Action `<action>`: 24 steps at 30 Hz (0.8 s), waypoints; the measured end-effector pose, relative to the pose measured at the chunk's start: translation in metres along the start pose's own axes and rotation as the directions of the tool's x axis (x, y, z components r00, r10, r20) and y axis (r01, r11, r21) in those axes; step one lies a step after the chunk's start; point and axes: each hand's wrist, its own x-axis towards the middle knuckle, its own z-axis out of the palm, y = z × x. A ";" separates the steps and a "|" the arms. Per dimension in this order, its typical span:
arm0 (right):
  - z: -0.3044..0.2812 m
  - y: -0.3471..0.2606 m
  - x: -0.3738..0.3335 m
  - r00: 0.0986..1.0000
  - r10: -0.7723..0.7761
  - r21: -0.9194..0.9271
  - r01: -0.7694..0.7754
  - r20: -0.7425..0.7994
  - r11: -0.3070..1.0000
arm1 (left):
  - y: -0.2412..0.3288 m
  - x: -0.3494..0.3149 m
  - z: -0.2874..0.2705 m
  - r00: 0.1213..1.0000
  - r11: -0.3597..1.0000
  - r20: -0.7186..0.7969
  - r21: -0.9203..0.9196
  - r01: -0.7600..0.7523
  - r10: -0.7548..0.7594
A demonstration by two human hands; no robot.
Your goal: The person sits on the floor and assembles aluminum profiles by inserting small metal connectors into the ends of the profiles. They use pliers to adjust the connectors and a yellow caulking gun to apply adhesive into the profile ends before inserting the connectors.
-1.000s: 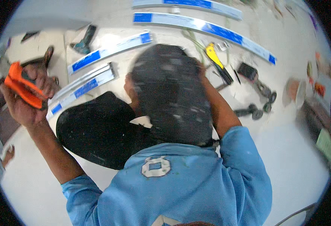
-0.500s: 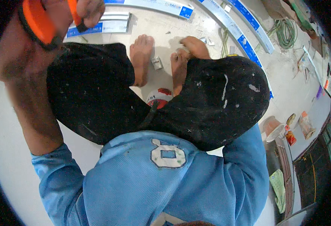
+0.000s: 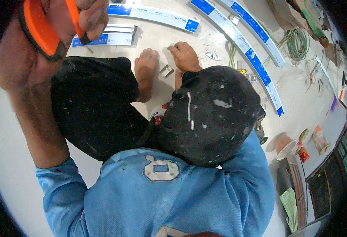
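Note:
At the upper left my left hand [image 3: 21,65] is raised close to the camera. Its fingers wrap round a hand tool with two orange-and-black handles [image 3: 43,29]; the tool's working end is out of view. My right hand [image 3: 186,57] is low over the floor beyond my right knee, fingers loosely bent and apart, with nothing seen in them. Just left of it a small grey metal piece [image 3: 166,71] lies on the floor between my feet. The right hand partly covers my right foot.
Long blue-and-white strips [image 3: 236,37] lie on the floor ahead, with a shorter pair [image 3: 114,38] at the left. A coiled green cable [image 3: 298,45] is at the far right. A clear plastic cup [image 3: 286,146] stands by my right side. A red-and-white container [image 3: 156,114] shows between my thighs.
My right hand has moved left, from beside my right foot to in front of it, nearer the small metal piece. My right knee has swung inward. The left hand keeps its hold.

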 end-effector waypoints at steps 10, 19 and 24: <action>-0.047 0.028 -0.028 0.729 0.651 0.150 -0.634 -0.213 0.759 | 0.000 0.014 0.031 0.963 0.998 -0.268 0.052 0.022 -0.007; -0.120 0.063 -0.259 -0.053 0.999 0.722 -0.691 0.008 -0.043 | 0.003 0.021 0.064 0.997 0.994 -0.064 0.093 0.054 -0.048; -0.095 0.073 -0.257 -0.109 0.992 0.809 -0.588 -0.058 -0.018 | 0.005 0.039 -0.006 0.855 0.987 0.495 0.074 0.139 -0.158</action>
